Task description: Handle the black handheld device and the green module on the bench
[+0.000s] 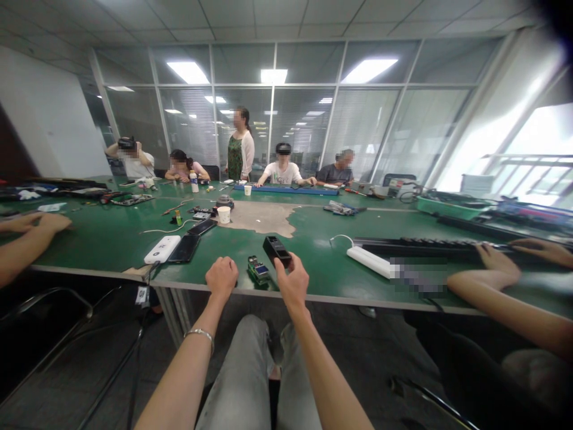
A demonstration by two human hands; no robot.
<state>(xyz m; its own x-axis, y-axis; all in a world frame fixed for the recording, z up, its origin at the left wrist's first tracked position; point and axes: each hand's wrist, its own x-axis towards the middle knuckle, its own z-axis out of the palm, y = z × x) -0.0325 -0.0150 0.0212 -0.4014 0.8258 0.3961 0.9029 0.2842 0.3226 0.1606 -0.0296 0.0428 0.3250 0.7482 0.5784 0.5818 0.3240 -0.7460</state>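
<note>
My right hand (293, 280) grips a black box-shaped device casing (277, 251) by its near end, raised a little over the green table's front edge. Its upper face has a dark recess. To the left, my left hand (222, 276) is curled into a fist at the table edge, back of the hand up; whatever its fingers may hold is hidden. Between the two hands a small green circuit board (258, 270) with a bluish screen lies on the table.
Left of my hands are a white power bank (162, 249), a dark phone (184, 248) and a paper cup (223, 215). A white power strip (369, 263) lies right, near a co-worker's hands (496, 266). Another person's hands (49, 224) rest far left. Several people are across the table.
</note>
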